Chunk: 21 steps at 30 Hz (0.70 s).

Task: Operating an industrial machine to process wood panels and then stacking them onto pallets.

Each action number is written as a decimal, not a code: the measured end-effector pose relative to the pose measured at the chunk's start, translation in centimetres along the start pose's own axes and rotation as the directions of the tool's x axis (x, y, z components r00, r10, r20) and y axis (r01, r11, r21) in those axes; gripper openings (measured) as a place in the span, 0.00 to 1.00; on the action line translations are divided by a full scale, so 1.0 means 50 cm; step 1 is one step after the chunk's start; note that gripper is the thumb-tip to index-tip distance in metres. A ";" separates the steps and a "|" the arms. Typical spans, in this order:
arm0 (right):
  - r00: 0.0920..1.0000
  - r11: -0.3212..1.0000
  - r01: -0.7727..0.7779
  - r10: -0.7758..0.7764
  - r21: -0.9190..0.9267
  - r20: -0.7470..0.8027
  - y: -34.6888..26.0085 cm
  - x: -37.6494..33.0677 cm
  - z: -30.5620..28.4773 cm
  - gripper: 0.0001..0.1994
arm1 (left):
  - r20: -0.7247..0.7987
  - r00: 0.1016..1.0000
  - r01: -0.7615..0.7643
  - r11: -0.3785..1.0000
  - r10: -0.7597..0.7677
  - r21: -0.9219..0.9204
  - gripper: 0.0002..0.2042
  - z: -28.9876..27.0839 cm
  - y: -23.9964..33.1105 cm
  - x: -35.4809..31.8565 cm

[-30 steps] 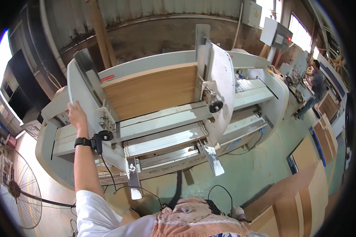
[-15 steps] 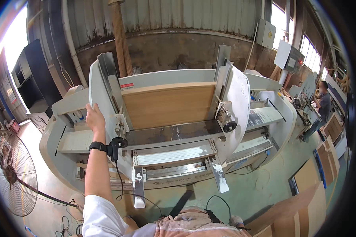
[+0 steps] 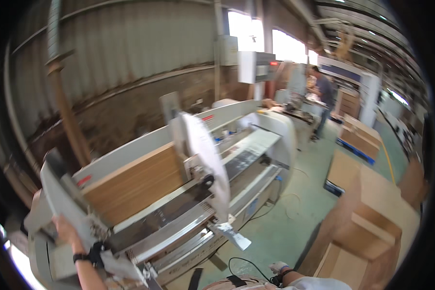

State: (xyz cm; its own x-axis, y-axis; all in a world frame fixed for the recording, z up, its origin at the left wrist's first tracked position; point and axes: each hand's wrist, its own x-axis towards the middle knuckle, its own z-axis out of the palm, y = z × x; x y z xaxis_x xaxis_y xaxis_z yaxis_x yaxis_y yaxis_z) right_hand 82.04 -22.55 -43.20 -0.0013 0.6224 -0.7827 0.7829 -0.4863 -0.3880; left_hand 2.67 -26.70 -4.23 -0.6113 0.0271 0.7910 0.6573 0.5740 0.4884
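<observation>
My left hand (image 3: 65,229) is at the edge of the machine's left white side plate (image 3: 65,193), fingers hooked over that edge. On its wrist is a black strap with a small black device (image 3: 97,253). A flat wooden panel (image 3: 135,183) stands on edge between the left plate and the right white side plate (image 3: 205,159), which carries a black knob (image 3: 207,181). Low in the picture is my right hand (image 3: 278,267), in a pale glove, close to my clothing and away from the machine. Blur hides how its fingers are set.
Brown boards and cartons (image 3: 372,212) are stacked at the right. Further back stands another carton stack (image 3: 360,137) on a blue pallet. A person (image 3: 322,94) works by another machine. A black cable (image 3: 241,259) loops near my lap. Two metal feet stick out in front, one being a pale bracket (image 3: 234,237).
My view has swung to the right, so the machine now lies further left. My left hand stays at the left plate's edge. The right hand and forearm have come further into view.
</observation>
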 end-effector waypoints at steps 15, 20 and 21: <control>0.994 0.997 -0.061 0.065 0.042 -0.092 0.034 -0.086 -0.029 0.25 | 0.140 0.978 0.146 0.987 -0.155 0.072 0.25 0.017 0.040 0.015; 0.984 0.991 -0.104 0.115 0.085 -0.138 0.070 -0.083 -0.024 0.24 | 0.153 0.978 0.133 0.989 -0.142 0.068 0.25 0.025 0.056 0.009; 0.983 0.990 -0.107 0.118 0.089 -0.138 0.073 -0.085 -0.024 0.24 | 0.165 0.976 0.133 0.989 -0.143 0.070 0.25 0.021 0.064 0.007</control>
State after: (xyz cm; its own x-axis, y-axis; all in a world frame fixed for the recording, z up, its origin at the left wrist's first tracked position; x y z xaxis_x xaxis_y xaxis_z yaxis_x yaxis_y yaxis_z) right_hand 85.65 -26.23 -40.69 0.1771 0.6389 -0.7486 0.7204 -0.6024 -0.3437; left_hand 4.09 -23.98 -2.78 -0.7631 0.0795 0.6414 0.5380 0.6280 0.5623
